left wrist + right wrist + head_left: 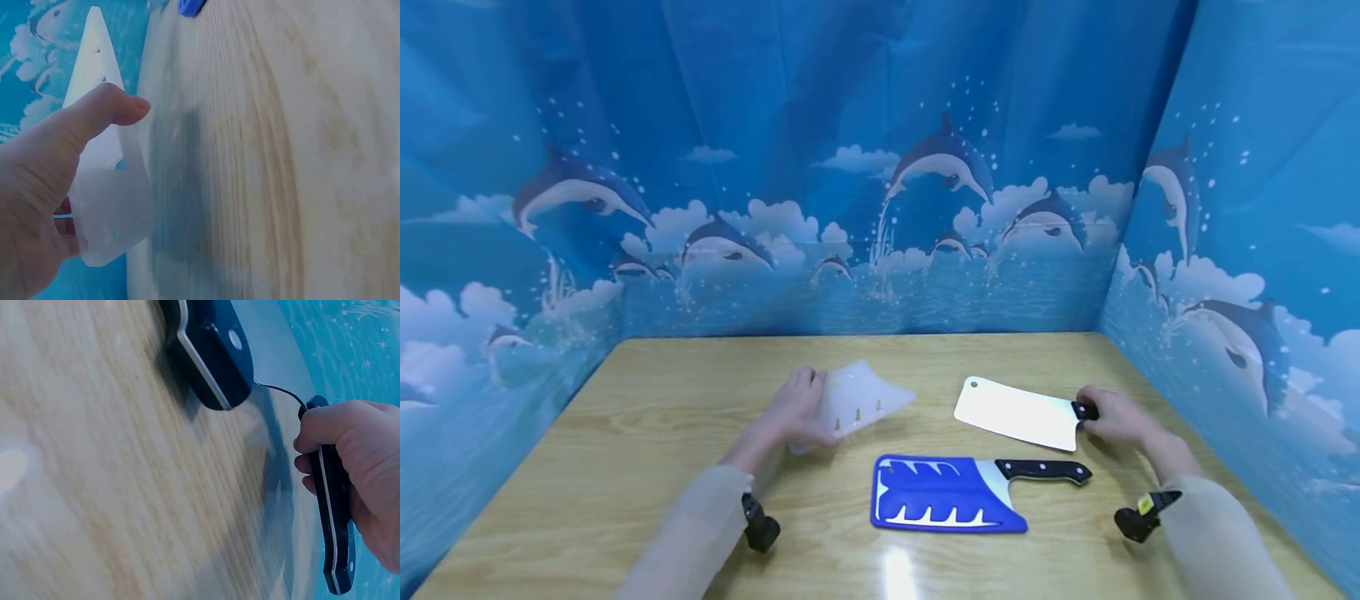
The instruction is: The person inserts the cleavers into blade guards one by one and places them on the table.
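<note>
My left hand (801, 408) grips a whitish translucent blade cover (865, 396) by its left end, tilted a little above the table. In the left wrist view, the thumb lies along one face of the cover (115, 215), with fingers partly hidden behind it. Over on the right, my right hand (1116, 417) holds a bare cleaver (1018, 412) by its black handle, the wide blade pointing left. That handle (331, 512) shows rivets in the right wrist view, with the thumb and fingers wrapped round its upper part.
Nearer to me lies a second cleaver, its black handle (1045, 471) pointing right and its blade mostly inside a blue cover (947, 508). A wooden table (662, 433) bears everything. Blue dolphin-print curtains (820, 183) stand along the back and sides.
</note>
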A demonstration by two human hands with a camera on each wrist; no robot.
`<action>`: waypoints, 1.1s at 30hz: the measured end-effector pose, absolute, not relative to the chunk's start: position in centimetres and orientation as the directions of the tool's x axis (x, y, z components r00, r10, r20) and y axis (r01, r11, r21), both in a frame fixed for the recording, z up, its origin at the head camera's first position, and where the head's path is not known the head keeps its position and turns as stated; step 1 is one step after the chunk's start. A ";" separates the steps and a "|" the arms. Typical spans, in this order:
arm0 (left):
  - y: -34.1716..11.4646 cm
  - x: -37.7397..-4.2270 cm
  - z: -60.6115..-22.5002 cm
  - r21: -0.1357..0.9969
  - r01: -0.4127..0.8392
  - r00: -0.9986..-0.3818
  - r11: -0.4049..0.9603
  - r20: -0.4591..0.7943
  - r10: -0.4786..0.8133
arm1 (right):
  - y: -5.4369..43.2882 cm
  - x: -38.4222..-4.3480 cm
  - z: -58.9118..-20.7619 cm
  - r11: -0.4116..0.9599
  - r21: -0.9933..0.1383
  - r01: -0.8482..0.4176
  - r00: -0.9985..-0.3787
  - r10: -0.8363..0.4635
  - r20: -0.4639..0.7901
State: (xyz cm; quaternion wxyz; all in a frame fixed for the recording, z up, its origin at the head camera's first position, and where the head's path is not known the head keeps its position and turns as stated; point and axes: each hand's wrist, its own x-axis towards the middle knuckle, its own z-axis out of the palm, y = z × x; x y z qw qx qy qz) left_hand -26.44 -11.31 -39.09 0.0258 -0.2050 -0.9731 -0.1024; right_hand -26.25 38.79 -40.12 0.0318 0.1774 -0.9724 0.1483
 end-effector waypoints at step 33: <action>-11.5 -21.7 -37.9 -0.043 0.627 -0.755 0.777 0.210 0.621 | 33.5 -22.8 -36.3 0.836 -0.272 -0.477 -0.876 -0.425 0.230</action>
